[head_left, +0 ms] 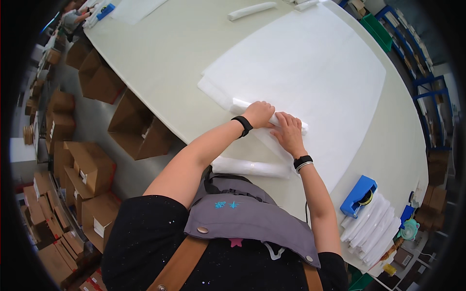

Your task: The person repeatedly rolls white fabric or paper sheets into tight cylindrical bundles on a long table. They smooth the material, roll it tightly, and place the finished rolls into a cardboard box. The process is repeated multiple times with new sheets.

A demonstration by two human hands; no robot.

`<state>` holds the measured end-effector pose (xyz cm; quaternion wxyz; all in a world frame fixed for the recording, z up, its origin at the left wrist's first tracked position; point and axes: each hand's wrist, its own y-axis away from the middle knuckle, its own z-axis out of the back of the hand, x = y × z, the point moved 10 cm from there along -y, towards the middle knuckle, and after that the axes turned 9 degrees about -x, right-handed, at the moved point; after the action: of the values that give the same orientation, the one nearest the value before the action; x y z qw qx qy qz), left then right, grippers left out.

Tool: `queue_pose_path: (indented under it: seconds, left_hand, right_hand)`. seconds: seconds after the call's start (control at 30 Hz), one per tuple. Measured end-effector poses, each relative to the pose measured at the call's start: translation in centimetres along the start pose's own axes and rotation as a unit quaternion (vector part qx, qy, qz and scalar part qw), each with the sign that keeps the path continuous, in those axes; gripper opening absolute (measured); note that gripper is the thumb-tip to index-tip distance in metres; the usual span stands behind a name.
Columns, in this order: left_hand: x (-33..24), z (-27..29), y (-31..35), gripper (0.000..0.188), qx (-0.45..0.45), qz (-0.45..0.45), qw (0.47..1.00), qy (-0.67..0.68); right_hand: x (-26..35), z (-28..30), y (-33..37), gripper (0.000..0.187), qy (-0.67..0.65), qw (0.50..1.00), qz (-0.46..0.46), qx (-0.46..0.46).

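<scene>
At the bottom of the frame the person's grey apron (252, 218) is filling the view, and both forearms are reaching up from it toward the middle. Just above the apron a finished white roll (250, 167) is lying on the counter (194, 43), near its edge. Right of it, at the lower right, a blue tape dispenser (358, 194) is sitting beside a stack of white rolls (371, 228). In the centre the left hand (259, 114) is curling over the rolled end of a white sheet (310, 72), gripping it, while the right hand (290, 132) is pressing down on the same roll just beside it, fingers spread flat; both wrists are wearing black bands. The sheet is spreading out from the hands toward the upper right, covering much of the counter. Farther up, another white roll (252, 10) is lying near the top edge. Along the left, open cardboard boxes (138, 128) are standing on the floor.
</scene>
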<state>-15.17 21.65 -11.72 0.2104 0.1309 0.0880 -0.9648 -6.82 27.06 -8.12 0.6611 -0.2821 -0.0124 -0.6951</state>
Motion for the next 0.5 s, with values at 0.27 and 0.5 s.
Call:
queue_pose_path:
  seconds: [0.27,0.5]
  left_hand:
    - [-0.9,2.2,-0.7,0.026,0.027,-0.070,0.997,-0.026]
    - [-4.1,5.0,4.8,0.033,0.412,0.081,0.879,0.226]
  right_hand:
    - [-4.6,-2.8,-1.0,0.043,-0.115,0.923,-0.201,0.307]
    - [1.5,3.9,1.2,0.065,-0.228,0.854,-0.212,0.416]
